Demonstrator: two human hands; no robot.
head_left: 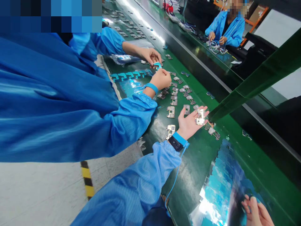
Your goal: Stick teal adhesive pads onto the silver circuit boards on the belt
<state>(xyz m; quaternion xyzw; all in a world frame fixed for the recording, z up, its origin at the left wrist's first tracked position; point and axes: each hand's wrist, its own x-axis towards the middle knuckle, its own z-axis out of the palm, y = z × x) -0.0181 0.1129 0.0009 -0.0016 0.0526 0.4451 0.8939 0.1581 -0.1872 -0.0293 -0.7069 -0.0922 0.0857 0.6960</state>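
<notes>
Green desk (195, 157) is strewn with small metal boards (174, 94); one board (200, 117) is cradled on the open, upturned left hand (189, 124). The right hand (256, 210) rests at a blue film sheet (223, 185), its grip unclear. Most boards appear not yet handled.

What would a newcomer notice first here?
The small silvery board lying on the open left grip, mid-frame above the green belt. Beyond it, loose boards dot the belt where a co-worker's hands pinch a blue sticker. A glossy blue film sheet lies bottom right.
</notes>
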